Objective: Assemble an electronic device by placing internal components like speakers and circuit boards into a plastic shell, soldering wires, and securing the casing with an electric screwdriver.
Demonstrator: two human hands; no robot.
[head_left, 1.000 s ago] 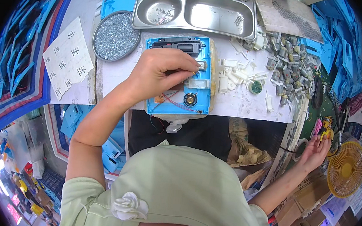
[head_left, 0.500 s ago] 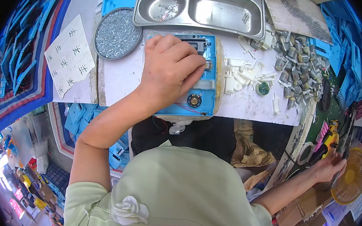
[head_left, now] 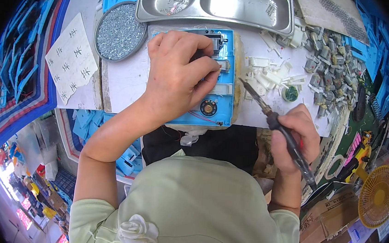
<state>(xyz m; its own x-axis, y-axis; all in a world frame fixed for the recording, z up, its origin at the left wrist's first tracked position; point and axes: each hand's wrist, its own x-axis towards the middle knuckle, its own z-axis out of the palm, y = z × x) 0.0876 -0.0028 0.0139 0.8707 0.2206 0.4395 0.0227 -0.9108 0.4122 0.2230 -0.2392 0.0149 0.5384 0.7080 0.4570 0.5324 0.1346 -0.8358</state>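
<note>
A blue plastic casing (head_left: 225,104) lies on the table in front of me, with a round speaker (head_left: 208,107) and thin red wires inside. My left hand (head_left: 176,69) rests over its left and upper part. Thumb and forefinger are pinched together beside a small metallic part (head_left: 225,67) in the casing; whatever is between them is too small to make out. On the right, my right hand (head_left: 298,137) is closed around the dark handle of a soldering iron (head_left: 274,121). The iron's tip points up and left, just right of the casing and apart from it.
A steel compartment tray (head_left: 214,22) stands at the back, beside a round dish of small metal pieces (head_left: 121,32). White plastic parts (head_left: 270,77) and a heap of small motors (head_left: 324,63) lie to the right. A yellow fan (head_left: 379,197) stands at far right.
My right hand has come in from the far right and now holds the soldering iron near the casing. My left hand stays over the casing with its fingers pinched.
</note>
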